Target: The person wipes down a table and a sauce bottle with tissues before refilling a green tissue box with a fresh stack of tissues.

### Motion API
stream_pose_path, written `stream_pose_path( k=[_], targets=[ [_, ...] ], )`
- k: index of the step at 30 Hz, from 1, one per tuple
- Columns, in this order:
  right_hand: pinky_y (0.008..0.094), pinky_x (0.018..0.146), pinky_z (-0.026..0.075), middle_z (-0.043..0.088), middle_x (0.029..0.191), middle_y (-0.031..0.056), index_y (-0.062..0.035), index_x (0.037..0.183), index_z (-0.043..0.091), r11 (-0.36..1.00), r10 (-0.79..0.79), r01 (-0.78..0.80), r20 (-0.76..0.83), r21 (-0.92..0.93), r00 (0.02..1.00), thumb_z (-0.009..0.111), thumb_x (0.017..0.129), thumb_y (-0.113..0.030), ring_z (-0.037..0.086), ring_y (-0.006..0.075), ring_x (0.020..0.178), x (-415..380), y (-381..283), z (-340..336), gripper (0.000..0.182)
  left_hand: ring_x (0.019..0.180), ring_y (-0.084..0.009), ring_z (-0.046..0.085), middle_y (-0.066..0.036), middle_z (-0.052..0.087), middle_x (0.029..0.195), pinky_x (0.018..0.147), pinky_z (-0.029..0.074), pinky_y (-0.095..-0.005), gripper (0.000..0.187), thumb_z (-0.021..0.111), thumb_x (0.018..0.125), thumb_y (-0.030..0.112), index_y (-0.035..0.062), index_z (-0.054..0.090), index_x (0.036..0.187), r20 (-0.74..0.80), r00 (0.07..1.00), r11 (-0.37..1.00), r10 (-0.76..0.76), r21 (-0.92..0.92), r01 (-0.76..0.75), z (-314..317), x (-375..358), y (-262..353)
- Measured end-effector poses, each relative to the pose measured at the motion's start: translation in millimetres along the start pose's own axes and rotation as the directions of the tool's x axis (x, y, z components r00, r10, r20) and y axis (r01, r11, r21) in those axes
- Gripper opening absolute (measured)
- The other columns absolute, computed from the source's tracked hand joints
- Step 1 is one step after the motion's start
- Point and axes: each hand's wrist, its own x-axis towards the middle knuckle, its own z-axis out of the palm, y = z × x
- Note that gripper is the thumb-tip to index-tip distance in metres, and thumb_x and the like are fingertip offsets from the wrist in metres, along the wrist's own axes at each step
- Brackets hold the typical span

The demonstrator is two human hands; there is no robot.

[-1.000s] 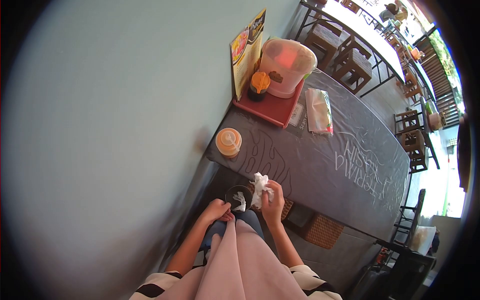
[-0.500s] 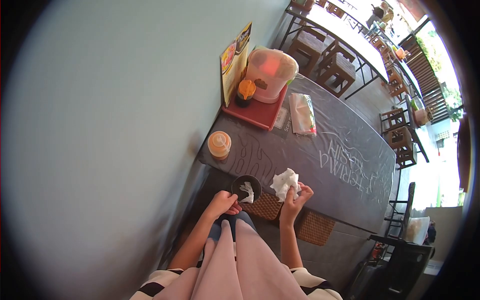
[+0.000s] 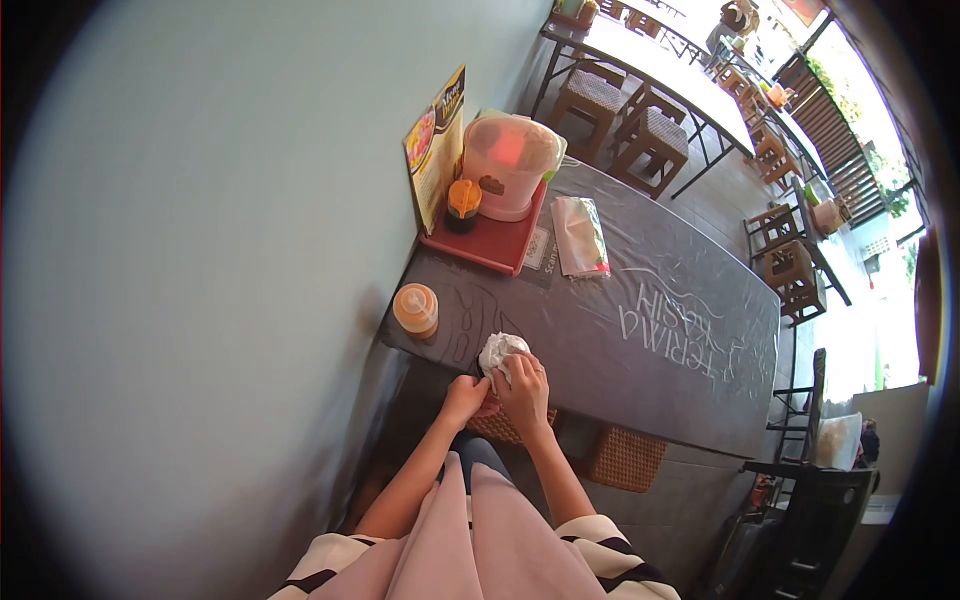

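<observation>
At the near edge of the dark table (image 3: 680, 400), a crumpled white tissue (image 3: 502, 350) sits over a small dark round bowl, most of which is hidden. My left hand (image 3: 466, 398) is closed on the near left side of the bowl. Pressed onto the tissue from the right, my right hand (image 3: 523, 388) has its fingers bent around it. Beside them to the left stands a squeeze bottle (image 3: 416, 310) with orange-brown contents and a pale cap.
A red tray (image 3: 480, 252) by the wall holds a lidded pink container (image 3: 510, 170), an orange-topped sauce bottle (image 3: 463, 203) and a menu card (image 3: 436, 150). A tissue packet (image 3: 580, 237) lies nearby. Woven stools (image 3: 627, 458) stand under the table's near edge.
My right hand has moved left with the tissue, from above the table onto the bowl. The bowl, open to view before with a scrap of tissue inside, is now mostly covered.
</observation>
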Motion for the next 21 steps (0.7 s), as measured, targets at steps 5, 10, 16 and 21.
stream_pose_path(
  k=[5,10,16,21],
  targets=[
    [0.0414,0.089,0.045,0.06,0.105,0.0152,-0.0025,0.101,0.059,0.998,-0.05,0.052,-0.063,0.038,0.997,0.063,0.08,-0.011,0.055,0.0323,0.104,0.8,-6.6,-9.0,0.023,0.061,-0.018,0.066,-0.009,0.064,0.076,0.055,0.056,-0.0277,0.03,0.047,0.092,0.022,-0.0034,0.06,0.084,-0.056,0.998,0.999,-0.041,-0.004,0.041,0.5,12.0,0.5],
    [0.0392,0.09,0.045,0.059,0.108,0.0172,-0.0014,0.103,0.061,0.991,-0.076,0.061,0.125,0.12,0.989,0.056,0.083,-0.006,0.056,0.0331,0.106,0.0,11.3,1.2,0.02,0.061,-0.0176,0.065,-0.009,0.064,0.076,0.055,0.056,-0.0274,0.029,0.046,0.093,0.023,-0.0025,0.06,0.087,-0.04,0.999,0.999,-0.002,0.034,0.003,3.4,28.2,-7.6],
    [0.0393,0.091,0.044,0.059,0.111,0.0169,-0.002,0.104,0.06,0.972,0.049,-0.043,-0.021,0.231,0.999,0.055,0.081,-0.001,0.055,0.0339,0.108,25.4,28.3,-19.6,0.023,0.06,-0.0171,0.065,-0.013,0.066,0.077,0.054,0.056,-0.0256,0.032,0.045,0.094,0.024,-0.0029,0.058,0.085,-0.004,0.998,0.997,-0.067,-0.035,0.067,3.0,27.3,2.7],
    [0.0411,0.094,0.042,0.057,0.115,0.0194,0.0012,0.112,0.055,0.966,0.246,-0.224,-0.185,0.132,0.951,0.053,0.085,-0.004,0.053,0.0359,0.11,51.4,107.5,-25.8,0.028,0.056,-0.0159,0.064,-0.015,0.067,0.077,0.052,0.055,-0.0246,0.033,0.045,0.093,0.025,-0.0043,0.057,0.084,-0.029,0.999,0.997,-0.045,-0.059,0.043,-10.5,34.9,-0.7]
  ],
)
